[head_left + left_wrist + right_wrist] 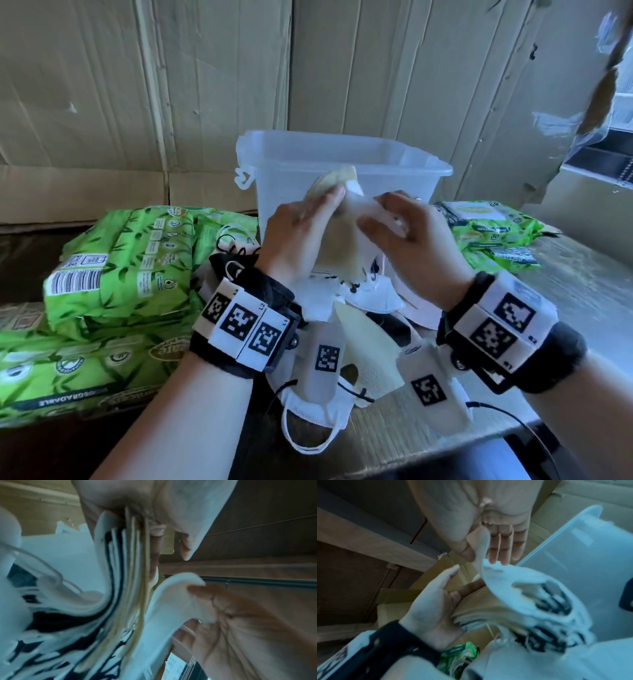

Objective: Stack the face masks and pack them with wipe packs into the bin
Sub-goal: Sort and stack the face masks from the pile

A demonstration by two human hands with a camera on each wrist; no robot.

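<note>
In the head view my left hand (325, 209) grips a stack of face masks (339, 240), cream, white and black, held on edge in front of a clear plastic bin (421, 168). My right hand (376, 214) pinches the white mask (489, 577) on the stack's right side between thumb and fingers. The left wrist view shows the stack (126, 568) edge-on with this white mask (171, 601) peeled away from it. More loose masks (363, 356) lie in a heap on the table under my wrists. Green wipe packs (120, 267) are piled at the left.
More green wipe packs (489, 226) lie right of the bin. Cardboard sheets (137, 85) form the wall behind. A dark cable (507, 414) runs along the table's front right. The bin looks empty from here.
</note>
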